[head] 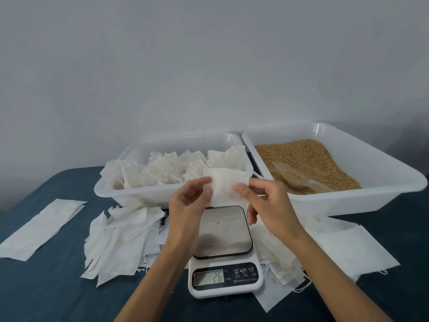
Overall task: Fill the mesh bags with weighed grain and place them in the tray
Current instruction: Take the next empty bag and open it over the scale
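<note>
Both hands hold one white mesh bag in the air above the scale, just in front of the tray of bags. The left hand pinches its left edge, and the right hand pinches its right edge with thumb and forefinger. The bag looks flat, though its contents are hard to judge. The scale's display reads 2.6. A scoop lies in the grain in the right tray.
</note>
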The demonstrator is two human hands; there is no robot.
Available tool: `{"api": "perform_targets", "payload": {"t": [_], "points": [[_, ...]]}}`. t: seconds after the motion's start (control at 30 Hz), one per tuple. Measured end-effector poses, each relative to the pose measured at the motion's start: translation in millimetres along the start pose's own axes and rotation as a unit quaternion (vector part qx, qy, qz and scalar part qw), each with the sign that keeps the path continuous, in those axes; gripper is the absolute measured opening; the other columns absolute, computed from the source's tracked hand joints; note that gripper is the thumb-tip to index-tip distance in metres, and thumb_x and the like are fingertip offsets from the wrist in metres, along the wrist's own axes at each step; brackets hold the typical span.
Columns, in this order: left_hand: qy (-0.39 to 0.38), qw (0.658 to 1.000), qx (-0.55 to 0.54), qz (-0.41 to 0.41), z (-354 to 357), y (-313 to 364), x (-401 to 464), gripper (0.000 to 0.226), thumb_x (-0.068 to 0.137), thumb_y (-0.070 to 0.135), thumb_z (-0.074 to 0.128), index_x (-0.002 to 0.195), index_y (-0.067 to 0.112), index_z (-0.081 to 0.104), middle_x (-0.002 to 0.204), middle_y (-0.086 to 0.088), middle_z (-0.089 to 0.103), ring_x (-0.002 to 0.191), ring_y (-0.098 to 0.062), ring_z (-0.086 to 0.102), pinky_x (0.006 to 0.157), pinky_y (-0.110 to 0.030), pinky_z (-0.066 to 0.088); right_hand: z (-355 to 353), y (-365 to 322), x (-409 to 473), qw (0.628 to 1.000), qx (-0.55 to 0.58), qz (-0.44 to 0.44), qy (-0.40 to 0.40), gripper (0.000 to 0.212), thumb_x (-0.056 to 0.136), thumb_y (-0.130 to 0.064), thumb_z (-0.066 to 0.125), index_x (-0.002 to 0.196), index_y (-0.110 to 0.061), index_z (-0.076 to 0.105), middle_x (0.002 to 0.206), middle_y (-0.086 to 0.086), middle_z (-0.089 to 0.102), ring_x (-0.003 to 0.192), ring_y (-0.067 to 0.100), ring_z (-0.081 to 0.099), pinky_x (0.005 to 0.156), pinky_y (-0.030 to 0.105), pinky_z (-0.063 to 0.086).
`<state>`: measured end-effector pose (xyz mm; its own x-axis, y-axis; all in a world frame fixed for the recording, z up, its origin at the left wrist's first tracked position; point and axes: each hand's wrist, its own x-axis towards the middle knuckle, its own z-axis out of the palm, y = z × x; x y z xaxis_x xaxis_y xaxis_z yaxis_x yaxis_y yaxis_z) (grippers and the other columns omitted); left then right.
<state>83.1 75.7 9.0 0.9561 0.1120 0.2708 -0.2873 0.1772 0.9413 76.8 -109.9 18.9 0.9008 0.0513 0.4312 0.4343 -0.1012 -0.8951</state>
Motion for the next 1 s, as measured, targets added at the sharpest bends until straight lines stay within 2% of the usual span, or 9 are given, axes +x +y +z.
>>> {"api": "perform_targets", "payload": {"t": [0.07, 0.17, 0.33, 0.47, 0.53, 0.73, 0.83, 0.9, 1.0], "points": [[0.001, 1.0, -0.018, -0.012, 0, 0, 1, 0.021, 0.095, 0.006, 0.072, 0.101, 0.023, 0.082, 0.089, 0.007, 0.073, 0.087, -0.006, 0.066, 0.075, -0.019, 0.054, -2, 1, 0, 1.0, -0.015, 0.001, 0.006, 0.044, 0.097, -0.037, 0.066, 0.08, 0.003, 0.062, 0.064, 0.026, 0.057, 0.037, 0.027, 0.058, 0.042, 0.028, 0.041], [0.007, 1.0, -0.018, -0.023, 1, 1, 1, 0.02, 0.093, 0.006, 0.075, 0.1, 0.022, 0.083, 0.094, 0.003, 0.078, 0.089, -0.007, 0.069, 0.078, -0.019, 0.055, -6, -2, -1, 1.0, -0.016, -0.012, 0.019, 0.042, 0.096, -0.037, 0.067, 0.071, -0.004, 0.062, 0.052, 0.018, 0.049, 0.036, 0.026, 0.056, 0.041, 0.027, 0.039], [-0.004, 0.998, -0.047, -0.047, 1, 0, 1, 0.02, 0.095, 0.004, 0.072, 0.101, 0.018, 0.084, 0.101, -0.009, 0.08, 0.094, -0.015, 0.074, 0.079, -0.022, 0.057, 3, -9, -4, 0.999, -0.001, -0.005, -0.05, 0.024, 0.094, -0.039, 0.069, 0.089, -0.016, 0.076, 0.081, -0.006, 0.066, 0.044, 0.027, 0.063, 0.044, 0.029, 0.042], [0.003, 0.998, -0.052, -0.047, -1, -1, 3, 0.019, 0.095, 0.005, 0.072, 0.101, 0.018, 0.083, 0.097, -0.005, 0.078, 0.093, -0.016, 0.071, 0.081, -0.027, 0.057, 3, -9, -5, 0.999, -0.034, -0.013, -0.035, 0.033, 0.099, -0.032, 0.063, 0.068, -0.021, 0.062, 0.059, 0.008, 0.046, 0.048, 0.028, 0.069, 0.043, 0.04, 0.042], [0.012, 0.997, -0.051, -0.05, -2, -3, 5, 0.019, 0.094, 0.003, 0.072, 0.1, 0.018, 0.083, 0.098, -0.007, 0.078, 0.093, -0.017, 0.071, 0.082, -0.029, 0.057, 0, -10, -5, 0.999, -0.036, -0.018, -0.028, 0.033, 0.099, -0.032, 0.062, 0.07, -0.016, 0.062, 0.056, 0.015, 0.046, 0.05, 0.026, 0.07, 0.043, 0.043, 0.044], [0.065, 0.994, -0.034, -0.075, -4, -4, 7, 0.024, 0.096, -0.003, 0.067, 0.095, 0.017, 0.081, 0.096, -0.008, 0.078, 0.084, -0.018, 0.07, 0.073, -0.026, 0.058, -7, -10, -4, 0.998, -0.034, 0.001, -0.056, 0.024, 0.092, -0.029, 0.064, 0.091, -0.008, 0.075, 0.08, 0.007, 0.069, 0.072, 0.025, 0.076, 0.059, 0.035, 0.06], [0.1, 0.99, 0.094, 0.02, -3, 2, 5, 0.023, 0.101, 0.004, 0.063, 0.103, 0.023, 0.076, 0.107, 0.001, 0.074, 0.092, -0.015, 0.069, 0.077, -0.024, 0.055, -19, -15, -2, 0.995, -0.055, 0.014, -0.076, 0.03, 0.091, -0.035, 0.064, 0.1, -0.009, 0.076, 0.092, 0.008, 0.075, 0.08, 0.021, 0.077, 0.065, 0.039, 0.063], [0.042, 0.976, 0.17, 0.128, 0, 8, -2, 0.021, 0.099, 0.018, 0.069, 0.117, 0.028, 0.07, 0.121, 0.015, 0.069, 0.114, -0.008, 0.065, 0.094, -0.022, 0.051, -27, -23, 1, 0.989, -0.106, 0.01, -0.107, 0.034, 0.092, -0.041, 0.062, 0.101, -0.011, 0.076, 0.092, 0.007, 0.075, 0.076, 0.018, 0.077, 0.062, 0.041, 0.062], [-0.087, 0.951, 0.244, 0.167, 7, 9, -12, 0.06, 0.086, 0.041, 0.077, 0.14, 0.035, 0.053, 0.142, 0.022, 0.054, 0.138, -0.004, 0.048, 0.107, -0.011, 0.035, -31, -39, 9, 0.972, -0.171, -0.006, -0.163, 0.036, 0.093, -0.044, 0.061, 0.093, -0.01, 0.075, 0.087, 0.005, 0.074, 0.078, 0.012, 0.076, 0.064, 0.037, 0.062]]}}
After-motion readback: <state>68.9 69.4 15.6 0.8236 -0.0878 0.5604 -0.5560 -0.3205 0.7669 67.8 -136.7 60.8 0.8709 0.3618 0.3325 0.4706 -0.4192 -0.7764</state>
